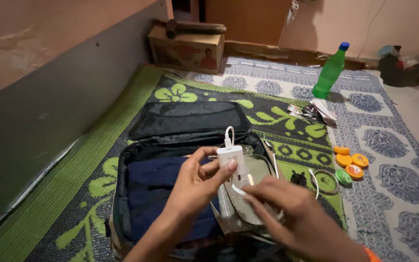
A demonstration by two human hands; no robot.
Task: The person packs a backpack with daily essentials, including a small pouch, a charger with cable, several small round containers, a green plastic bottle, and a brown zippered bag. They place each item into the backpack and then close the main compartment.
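Green patterned mat (98,189) under open black bag (170,160); left hand (197,182) pinches white charger (232,157) above it, right hand (287,204) grips its white cable (241,190) — best kept taut, coiled evenly.

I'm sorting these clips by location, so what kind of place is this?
Probably a room in a home, with the work done on the floor: a green patterned floor mat, an open suitcase of clothes, and a green plastic bottle standing near the wall.

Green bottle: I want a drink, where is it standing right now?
In the head view the green bottle stands upright at the upper right, on the grey patterned mat near the far wall, just beyond a small pile of wrappers.
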